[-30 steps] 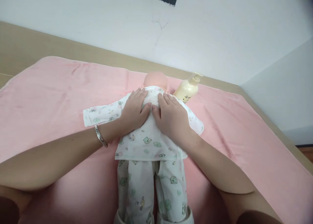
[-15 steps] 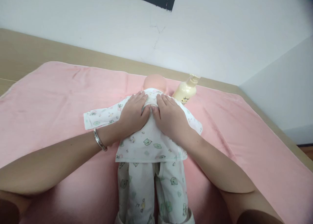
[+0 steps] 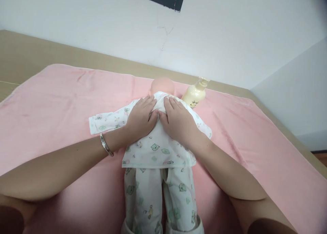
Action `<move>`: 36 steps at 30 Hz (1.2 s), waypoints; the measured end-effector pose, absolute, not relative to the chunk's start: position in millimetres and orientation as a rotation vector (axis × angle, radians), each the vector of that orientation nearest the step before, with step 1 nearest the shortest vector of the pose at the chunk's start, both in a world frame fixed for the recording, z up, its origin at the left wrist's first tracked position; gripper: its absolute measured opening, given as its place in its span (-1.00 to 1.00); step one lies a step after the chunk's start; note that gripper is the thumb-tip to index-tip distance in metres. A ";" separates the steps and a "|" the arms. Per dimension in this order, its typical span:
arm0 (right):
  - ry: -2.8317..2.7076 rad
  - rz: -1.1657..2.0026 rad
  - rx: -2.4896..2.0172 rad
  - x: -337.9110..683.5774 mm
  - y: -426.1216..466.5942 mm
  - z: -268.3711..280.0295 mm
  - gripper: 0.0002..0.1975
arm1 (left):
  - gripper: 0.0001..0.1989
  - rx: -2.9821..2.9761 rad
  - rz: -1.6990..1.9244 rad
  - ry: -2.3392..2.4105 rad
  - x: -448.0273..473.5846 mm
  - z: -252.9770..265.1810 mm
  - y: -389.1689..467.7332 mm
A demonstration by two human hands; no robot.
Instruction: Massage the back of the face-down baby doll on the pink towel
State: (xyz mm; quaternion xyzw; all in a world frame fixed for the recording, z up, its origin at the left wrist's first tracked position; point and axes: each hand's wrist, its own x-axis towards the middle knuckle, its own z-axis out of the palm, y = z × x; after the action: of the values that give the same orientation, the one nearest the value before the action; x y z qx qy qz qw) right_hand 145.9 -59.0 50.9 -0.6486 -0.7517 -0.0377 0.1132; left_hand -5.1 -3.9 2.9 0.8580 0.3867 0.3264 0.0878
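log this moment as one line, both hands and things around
left hand: resting on clothed doll; right hand: resting on clothed doll, beside left hand; pink blanket: under doll; yellow bottle: right of doll's head

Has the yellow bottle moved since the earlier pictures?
No. Judged against the white wall, the yellow bottle is in the same place.

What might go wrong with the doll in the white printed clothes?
The right hand might bump the pale yellow, rounded pump bottle just beyond it. The left hand and right hand lie on the white printed fabric top, so sliding them could rumple it.
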 end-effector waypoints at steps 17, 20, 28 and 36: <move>-2.184 0.116 -1.816 147.3 -60.8 55.8 -0.45 | -0.45 2.391 1.081 1.136 -5.9 -1.6 1.2; -2.137 0.079 -1.739 144.8 -62.1 55.7 -0.48 | -0.46 2.389 1.094 1.123 -5.8 -1.0 1.1; -2.166 0.087 -1.725 141.0 -60.3 45.2 -0.47 | -0.48 2.392 1.110 1.113 -5.7 -2.3 1.8; -2.038 -0.092 -1.685 138.3 -65.4 40.0 -0.47 | -0.43 2.396 1.129 1.096 -6.0 -4.2 3.1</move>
State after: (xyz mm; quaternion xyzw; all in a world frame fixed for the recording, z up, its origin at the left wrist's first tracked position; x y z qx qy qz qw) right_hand 138.3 -65.4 40.0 -0.6174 -0.7467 -0.0336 0.2451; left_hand -6.0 3.1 -4.2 0.8280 0.3787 0.3902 0.1369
